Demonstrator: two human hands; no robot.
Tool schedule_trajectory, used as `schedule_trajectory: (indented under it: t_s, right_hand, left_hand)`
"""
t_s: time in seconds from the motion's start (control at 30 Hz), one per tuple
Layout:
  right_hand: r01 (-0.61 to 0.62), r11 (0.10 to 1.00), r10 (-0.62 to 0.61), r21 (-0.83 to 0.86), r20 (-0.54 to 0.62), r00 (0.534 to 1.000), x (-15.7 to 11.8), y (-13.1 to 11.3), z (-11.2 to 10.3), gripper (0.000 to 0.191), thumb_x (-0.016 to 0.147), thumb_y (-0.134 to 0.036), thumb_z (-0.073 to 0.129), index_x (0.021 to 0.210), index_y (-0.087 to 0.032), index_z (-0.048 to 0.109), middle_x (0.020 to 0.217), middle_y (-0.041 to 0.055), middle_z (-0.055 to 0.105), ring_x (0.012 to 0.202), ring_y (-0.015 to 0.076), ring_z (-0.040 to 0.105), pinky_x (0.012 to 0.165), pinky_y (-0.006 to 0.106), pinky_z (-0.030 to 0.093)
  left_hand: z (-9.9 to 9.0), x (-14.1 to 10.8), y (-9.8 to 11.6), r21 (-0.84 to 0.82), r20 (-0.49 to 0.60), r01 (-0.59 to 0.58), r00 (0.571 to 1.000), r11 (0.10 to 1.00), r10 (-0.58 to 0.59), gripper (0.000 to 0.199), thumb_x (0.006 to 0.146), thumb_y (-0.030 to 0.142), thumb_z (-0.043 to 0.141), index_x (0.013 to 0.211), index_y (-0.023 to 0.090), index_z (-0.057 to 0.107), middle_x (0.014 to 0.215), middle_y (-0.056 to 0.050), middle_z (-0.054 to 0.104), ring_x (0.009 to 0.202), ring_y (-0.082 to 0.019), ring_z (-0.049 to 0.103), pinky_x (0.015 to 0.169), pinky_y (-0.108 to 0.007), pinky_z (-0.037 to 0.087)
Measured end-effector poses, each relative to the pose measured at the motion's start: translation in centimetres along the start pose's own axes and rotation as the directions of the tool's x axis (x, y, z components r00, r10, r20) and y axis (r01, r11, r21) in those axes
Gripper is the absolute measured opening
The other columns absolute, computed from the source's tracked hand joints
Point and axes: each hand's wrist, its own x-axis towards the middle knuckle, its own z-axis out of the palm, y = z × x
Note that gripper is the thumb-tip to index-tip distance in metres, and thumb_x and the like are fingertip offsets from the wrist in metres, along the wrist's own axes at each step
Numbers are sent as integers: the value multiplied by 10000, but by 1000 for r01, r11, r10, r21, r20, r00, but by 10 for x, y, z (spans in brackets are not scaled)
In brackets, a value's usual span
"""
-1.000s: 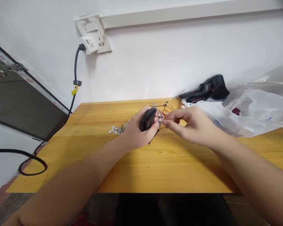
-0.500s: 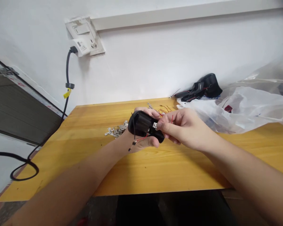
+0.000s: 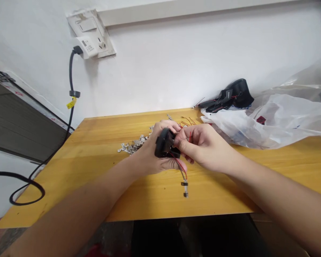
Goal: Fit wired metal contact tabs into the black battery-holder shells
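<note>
My left hand (image 3: 151,151) is wrapped around a black plastic housing (image 3: 163,143) above the table, with its thumb below. The housing is turned so its rounded end faces me. From it hang a red and a dark wire (image 3: 184,172) with a small part (image 3: 186,189) at their end. Thumb and fingertips of my right hand (image 3: 207,148) pinch a small metal contact plate at the housing's inner side, mostly hidden by the fingers. A short red wire (image 3: 190,136) sticks up between those fingers.
Small metal plates (image 3: 133,146) lie piled behind my left forearm. Loose red wires (image 3: 188,121) lie beyond my hands. At the back right, more black housings (image 3: 230,94) rest on a clear plastic bag (image 3: 289,121). A black cable (image 3: 71,71) runs down the wall at left.
My left hand has turned the housing, so its rounded end faces me more. The wires and small part now hang right of the thumb. My right hand keeps its pinch, slightly further left.
</note>
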Motion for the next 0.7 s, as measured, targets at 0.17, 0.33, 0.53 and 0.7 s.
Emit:
schedule_trajectory:
  t_s: [0.17,0.33,0.53,0.7]
  right_hand:
    - [17,1000,-18,21,77,997,2,2,-1,222,857,-160,635,674,-185,511,548,-32,543,477,104,492,456,237,353]
    - [90,995,-93,32,89,992,3,6,-1,206,876,-206,682,725,-170,546,581,-18,554,492,111,495,452,239,354]
    - [363,900,-353,-242,82,932,1,11,-6,195,944,-181,612,756,-163,562,706,7,584,627,111,516,559,233,419]
    - [611,660,-602,-437,178,778,-1,12,-17,107,953,-96,582,873,-157,618,706,-12,604,621,89,526,605,217,428]
  left_hand:
    - [-2,0,12,288,180,-229,967,930,183,585,630,265,941,1060,234,546,1162,-49,510,979,-181,637,864,-343,537]
    - [-7,4,1,474,251,-382,922,793,295,793,570,511,941,1140,235,464,1215,-97,508,949,-209,642,832,-385,561]
    - [-14,4,-2,554,325,-559,828,617,457,674,764,499,658,1313,226,379,1360,-187,464,875,-221,642,794,-489,585]
    - [-18,10,3,458,399,-669,743,585,537,744,728,451,802,1313,225,400,1290,-162,524,1105,-284,641,854,-445,602]
